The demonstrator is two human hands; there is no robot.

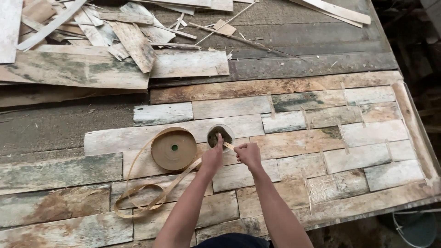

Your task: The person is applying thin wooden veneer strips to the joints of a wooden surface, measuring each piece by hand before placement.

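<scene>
While a tan tape roll lies flat just left of them, the left hand and right hand each pinch the tape strip stretched between them, directly below a small round cup.

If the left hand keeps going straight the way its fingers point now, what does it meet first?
Most likely the small round cup: the left hand points up-table with its fingertips already at the cup's rim. Depth is hard to judge, so whether they touch it is unclear.
</scene>
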